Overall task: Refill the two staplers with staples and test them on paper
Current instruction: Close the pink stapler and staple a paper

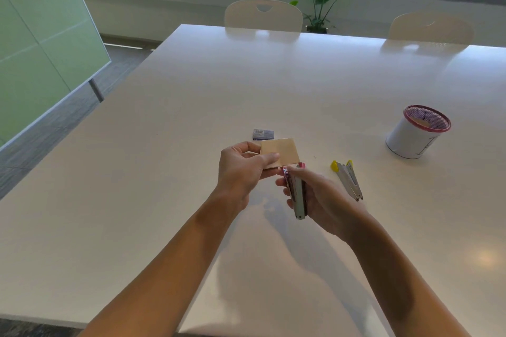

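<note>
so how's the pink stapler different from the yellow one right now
The pink stapler is held in the right hand, lifted off the table; the yellow stapler lies untouched on the table. The pink one's nose meets the paper that the left hand pinches; the yellow one lies apart from any paper. Their trim colours differ. Both have slim silver metal bodies.

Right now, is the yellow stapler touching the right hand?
Apart. The head view shows bare table between the yellow stapler, lying on the table, and the right hand, which grips the pink stapler.
</note>
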{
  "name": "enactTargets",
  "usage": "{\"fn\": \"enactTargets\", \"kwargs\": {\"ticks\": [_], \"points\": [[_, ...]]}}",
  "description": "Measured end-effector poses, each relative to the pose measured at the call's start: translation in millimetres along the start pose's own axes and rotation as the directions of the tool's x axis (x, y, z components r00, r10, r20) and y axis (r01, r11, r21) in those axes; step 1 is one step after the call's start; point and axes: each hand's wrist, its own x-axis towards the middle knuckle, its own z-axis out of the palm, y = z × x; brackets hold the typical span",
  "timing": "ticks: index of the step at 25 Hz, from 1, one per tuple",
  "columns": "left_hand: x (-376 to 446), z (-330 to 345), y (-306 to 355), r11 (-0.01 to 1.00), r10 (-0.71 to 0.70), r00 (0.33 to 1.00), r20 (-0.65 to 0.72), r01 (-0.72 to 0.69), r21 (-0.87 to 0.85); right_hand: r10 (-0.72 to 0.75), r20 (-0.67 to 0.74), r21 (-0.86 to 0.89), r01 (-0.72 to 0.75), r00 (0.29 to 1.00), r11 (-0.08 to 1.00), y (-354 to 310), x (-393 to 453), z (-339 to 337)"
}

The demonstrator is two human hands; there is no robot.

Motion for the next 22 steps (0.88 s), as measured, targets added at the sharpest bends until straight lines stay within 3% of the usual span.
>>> {"fn": "enactTargets", "kwargs": {"ticks": [3, 11, 22], "points": [[-1.2, 1.9, 1.1, 1.0, -0.001, 1.0, 0.001, 0.001, 0.011, 0.089, 0.008, 0.069, -0.09, 0.996, 0.994, -3.3, -0.1, 2.4], [-5.8, 4.8, -0.9, 0.999, 0.018, 1.0, -0.02, -0.017, 0.044, 0.088, 0.105, 0.384, -0.122, 0.991, 0.915, -5.2, -4.7, 5.8], [-4.4, 2.6, 2.9, 0.991, 0.078, 0.997, -0.023, -0.076, 0.107, 0.141, 0.201, 0.486, -0.223, 0.969, 0.845, -8.1, -8.9, 2.5]]}}
